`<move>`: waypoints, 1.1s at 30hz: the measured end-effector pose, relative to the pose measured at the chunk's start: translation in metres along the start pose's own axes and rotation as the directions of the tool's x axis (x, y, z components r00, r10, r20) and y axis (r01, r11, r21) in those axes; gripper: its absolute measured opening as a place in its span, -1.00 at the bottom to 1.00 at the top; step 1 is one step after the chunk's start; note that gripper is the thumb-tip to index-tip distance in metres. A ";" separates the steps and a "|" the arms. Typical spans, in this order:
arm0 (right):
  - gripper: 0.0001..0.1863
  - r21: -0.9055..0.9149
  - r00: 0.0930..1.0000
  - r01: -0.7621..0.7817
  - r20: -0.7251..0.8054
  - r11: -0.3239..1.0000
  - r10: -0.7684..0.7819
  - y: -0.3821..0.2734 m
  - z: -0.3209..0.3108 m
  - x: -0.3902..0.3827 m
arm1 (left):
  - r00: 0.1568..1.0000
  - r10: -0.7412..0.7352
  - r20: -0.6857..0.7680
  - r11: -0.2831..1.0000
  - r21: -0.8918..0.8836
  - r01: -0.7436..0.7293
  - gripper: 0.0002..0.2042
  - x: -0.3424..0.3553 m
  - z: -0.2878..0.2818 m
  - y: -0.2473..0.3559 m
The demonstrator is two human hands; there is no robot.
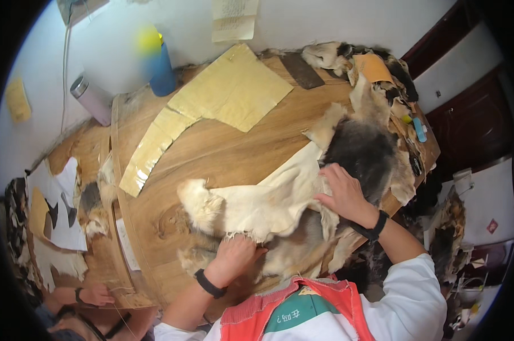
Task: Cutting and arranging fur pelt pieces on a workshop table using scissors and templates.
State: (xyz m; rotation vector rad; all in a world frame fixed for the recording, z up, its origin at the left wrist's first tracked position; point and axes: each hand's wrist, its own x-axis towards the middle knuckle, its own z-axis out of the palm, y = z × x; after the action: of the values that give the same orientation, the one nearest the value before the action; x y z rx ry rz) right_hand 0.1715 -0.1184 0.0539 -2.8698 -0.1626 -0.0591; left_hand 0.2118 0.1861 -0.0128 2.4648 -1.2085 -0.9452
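Head view, my entries:
- Left hand (234, 257): near edge of bench (211, 153), grip clamped on ragged near hem of pale fur pelt (268, 199).
- Right hand (342, 193): flat on same pelt, fingers spread, holding nothing; dark fur patch (362, 150) just beyond it.
- Pelt: skin side up, bench centre-right, fluffy end pointing left.
- Tan paper pattern (234, 88): far, well apart.
- Blue bottle (162, 71), grey flask (92, 99): far left by wall.
- Another person's hand (95, 294): near left, at second bench.
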 end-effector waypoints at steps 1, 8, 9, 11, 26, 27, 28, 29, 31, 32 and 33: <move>-0.37 -0.024 0.994 -0.055 -0.099 0.998 0.052 0.001 -0.002 0.004 | 1.000 0.006 -0.007 1.000 0.013 -0.006 -0.56 -0.001 0.001 0.000; -0.59 -0.147 0.871 -0.041 0.479 0.988 0.107 0.013 0.009 0.022 | 0.982 0.041 -0.184 0.999 0.030 -0.037 -0.65 -0.009 -0.010 0.001; -0.72 -0.138 0.838 0.033 0.544 0.990 0.048 0.020 0.015 0.026 | 0.980 0.061 -0.190 0.998 0.045 -0.054 -0.65 -0.007 -0.011 -0.001; -0.81 -0.073 0.878 -0.001 0.477 0.997 0.036 0.024 0.017 0.039 | 0.825 0.174 -0.538 0.971 -0.046 -0.235 -0.76 0.000 -0.023 -0.005; -0.78 -0.525 0.961 0.001 0.235 0.851 0.144 0.124 -0.028 0.107 | 0.854 0.204 -0.478 0.929 0.370 -0.015 -0.68 -0.016 -0.106 -0.070; -0.73 -0.484 0.985 -0.165 -0.124 0.859 0.120 0.130 -0.031 0.108 | 0.854 0.134 -0.502 0.918 0.388 0.084 -0.79 -0.015 -0.102 -0.081; -0.67 -0.387 0.876 -0.307 -0.472 0.870 0.099 0.132 -0.032 0.110 | 0.820 0.134 -0.557 0.936 0.343 0.080 -0.91 -0.017 -0.113 -0.081; -0.67 -0.386 0.877 -0.307 -0.469 0.870 0.101 0.132 -0.030 0.106 | 0.822 0.133 -0.554 0.937 0.341 0.079 -0.91 -0.018 -0.115 -0.086; -0.57 0.006 0.819 -0.398 -0.448 0.917 0.358 0.117 -0.022 0.091 | 0.790 -0.010 -0.614 0.984 0.133 0.116 -0.94 -0.023 -0.119 -0.103; -0.50 0.179 0.822 -0.533 -0.123 0.827 0.556 0.098 -0.025 0.082 | 0.791 -0.133 -0.597 0.991 -0.068 0.116 -0.89 -0.024 -0.118 -0.113; -0.38 0.266 0.806 -0.578 0.037 0.771 0.591 0.103 -0.001 0.074 | 0.789 -0.141 -0.598 0.990 -0.073 0.122 -0.89 -0.026 -0.118 -0.119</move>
State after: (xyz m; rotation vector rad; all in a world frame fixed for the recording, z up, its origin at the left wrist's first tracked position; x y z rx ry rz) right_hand 0.2566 -0.2091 0.0322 -2.5126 0.6896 0.0150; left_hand 0.3494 0.2731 0.0329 2.5443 -0.7954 -0.1444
